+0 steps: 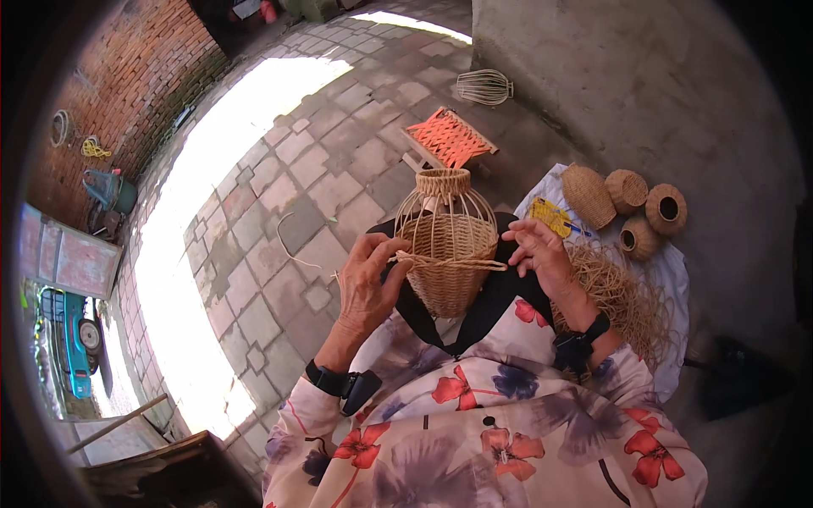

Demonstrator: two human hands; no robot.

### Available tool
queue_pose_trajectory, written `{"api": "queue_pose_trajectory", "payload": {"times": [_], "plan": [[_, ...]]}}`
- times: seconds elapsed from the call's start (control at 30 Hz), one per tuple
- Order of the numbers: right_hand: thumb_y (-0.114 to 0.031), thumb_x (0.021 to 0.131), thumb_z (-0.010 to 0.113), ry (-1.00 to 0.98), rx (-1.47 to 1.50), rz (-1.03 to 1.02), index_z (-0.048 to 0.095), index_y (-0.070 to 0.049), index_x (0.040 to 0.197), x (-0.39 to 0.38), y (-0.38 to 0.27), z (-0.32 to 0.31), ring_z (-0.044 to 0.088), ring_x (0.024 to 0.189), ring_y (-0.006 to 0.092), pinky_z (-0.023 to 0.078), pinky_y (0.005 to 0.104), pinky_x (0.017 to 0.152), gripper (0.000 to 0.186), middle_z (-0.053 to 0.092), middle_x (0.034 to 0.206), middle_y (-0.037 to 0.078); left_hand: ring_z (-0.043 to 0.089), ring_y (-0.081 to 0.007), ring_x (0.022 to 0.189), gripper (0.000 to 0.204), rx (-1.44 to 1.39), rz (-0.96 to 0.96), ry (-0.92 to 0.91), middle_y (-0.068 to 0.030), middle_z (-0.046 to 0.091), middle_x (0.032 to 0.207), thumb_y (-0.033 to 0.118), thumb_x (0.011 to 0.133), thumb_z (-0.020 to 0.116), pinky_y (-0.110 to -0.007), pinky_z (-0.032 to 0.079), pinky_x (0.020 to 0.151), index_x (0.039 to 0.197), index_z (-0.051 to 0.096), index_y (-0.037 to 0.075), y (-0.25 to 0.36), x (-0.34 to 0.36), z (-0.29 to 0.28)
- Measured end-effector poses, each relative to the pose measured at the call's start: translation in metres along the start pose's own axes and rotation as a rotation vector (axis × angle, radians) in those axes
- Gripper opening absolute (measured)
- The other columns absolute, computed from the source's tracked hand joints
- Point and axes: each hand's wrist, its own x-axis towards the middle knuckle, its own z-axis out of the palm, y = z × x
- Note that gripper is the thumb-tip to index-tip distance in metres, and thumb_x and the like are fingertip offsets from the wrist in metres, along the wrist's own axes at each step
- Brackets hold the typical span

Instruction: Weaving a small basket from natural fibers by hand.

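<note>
A half-woven wicker basket (449, 245) stands between my knees, its lower body closely woven, bare ribs rising to a bound round rim (443, 180). A twisted strand (461, 264) runs across its near side. My left hand (368, 275) is at the basket's left edge, thumb and forefinger closed about the strand's left end. At the right, my right hand (542, 256) is beside the strand's other end, its fingers bent but apart. Nothing shows clearly between them.
To the right, a white cloth (673, 292) bears a heap of loose strands (622, 296), several small woven baskets (589, 196) and a yellow item (550, 216). Ahead are an orange-webbed stool (451, 140) and a bare rib frame (484, 86). One loose strand (292, 241) lies on the paving.
</note>
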Motion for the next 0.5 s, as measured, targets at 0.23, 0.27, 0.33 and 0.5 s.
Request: {"api": "queue_pose_trajectory", "payload": {"times": [0.23,0.27,0.33,0.5], "plan": [[-0.019,0.09,0.058,0.042,-0.185,-0.064,0.061,-0.006,0.099,0.005,0.026,-0.02,0.055,0.059,0.0054,0.044,0.0182,0.049,0.016,0.06,0.081,0.001,0.06,-0.0275,0.077,0.016,0.141,0.362,0.102,-0.0107,0.06,0.091,0.007,0.078,0.067,-0.037,0.048,0.065,0.094,0.066,0.009,0.03,0.068,0.016],[-0.018,0.09,0.058,-0.009,-0.225,-0.052,0.061,-0.007,0.099,0.003,0.028,-0.018,0.054,0.059,0.0051,0.044,0.0184,0.05,0.015,0.06,0.08,0.0,0.06,-0.0275,0.077,0.016,0.144,0.371,0.098,-0.0107,0.06,0.091,0.007,0.078,0.067,-0.037,0.048,0.065,0.094,0.066,0.009,0.032,0.084,0.023],[-0.018,0.091,0.056,-0.014,-0.244,-0.047,0.061,-0.006,0.1,-0.004,0.026,-0.01,0.055,0.062,0.0051,0.044,0.0186,0.053,0.016,0.061,0.079,0.001,0.061,-0.0298,0.073,0.013,0.258,0.406,0.052,-0.0112,0.062,0.083,0.02,0.082,0.064,-0.04,0.047,0.064,0.087,0.067,0.007,0.026,0.109,0.039],[-0.014,0.088,0.054,-0.597,-0.4,0.108,0.061,-0.002,0.113,-0.023,0.002,0.012,0.059,0.073,0.0087,0.048,0.0224,0.067,0.028,0.063,0.084,0.004,0.063,-0.0332,0.065,0.031,0.445,0.244,-0.42,-0.0143,0.063,0.068,0.036,0.084,0.059,-0.044,0.048,0.06,0.08,0.068,0.006,-0.007,0.141,0.067]]}}
